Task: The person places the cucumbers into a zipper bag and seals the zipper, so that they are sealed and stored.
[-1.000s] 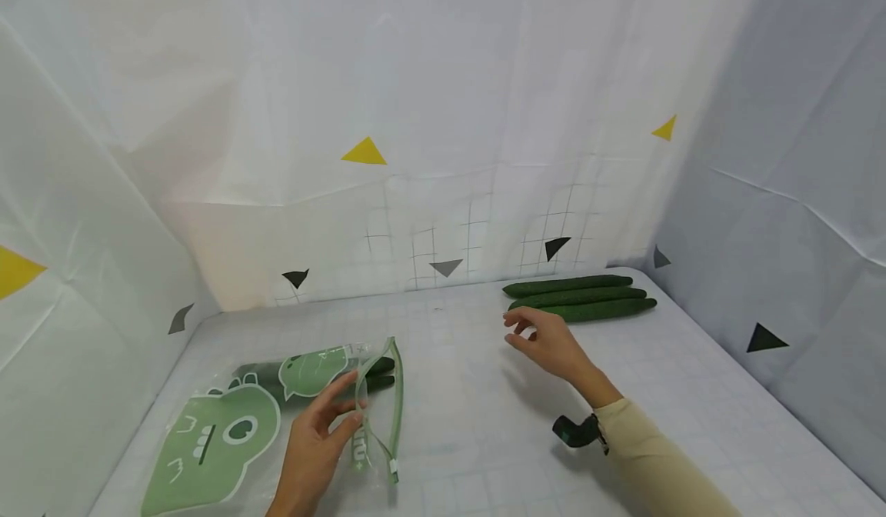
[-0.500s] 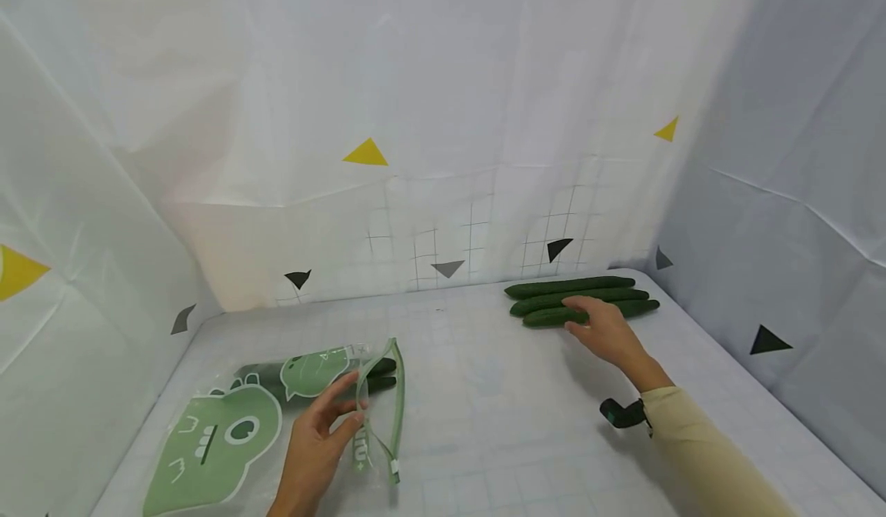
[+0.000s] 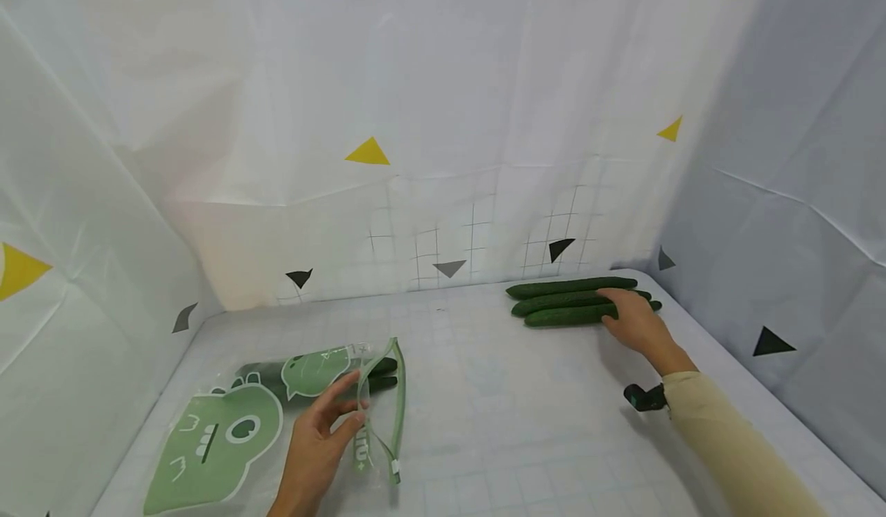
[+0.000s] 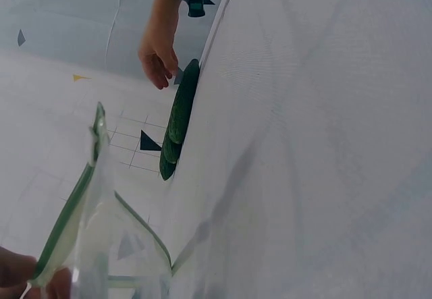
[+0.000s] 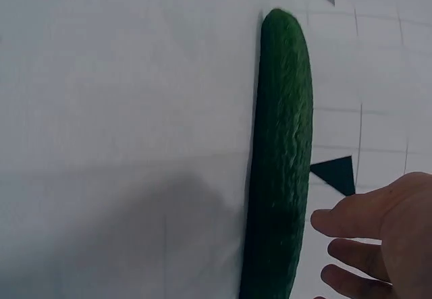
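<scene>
My left hand (image 3: 313,440) pinches the rim of a clear zip bag (image 3: 208,451) printed with green cartoon monsters, which lies at the left of the table. Its green-edged mouth (image 3: 400,401) gapes to the right. Dark green cucumbers (image 3: 384,382) lie inside, their ends showing at the mouth. Three more cucumbers (image 3: 567,317) lie side by side at the back right. Over their right half hovers my right hand (image 3: 644,328), fingers loosely bent and apart. In the right wrist view, a gap shows between these fingers (image 5: 351,214) and the nearest cucumber (image 5: 280,157).
A white cloth with a faint grid covers the table (image 3: 477,409). White sheeting (image 3: 443,78) with yellow, grey and black triangles rises behind it and at both sides. A small black device (image 3: 645,398) sits on the right wrist.
My right hand has moved right, from the left ends of the three cucumbers to above their right half. The left hand and the bag have stayed put.
</scene>
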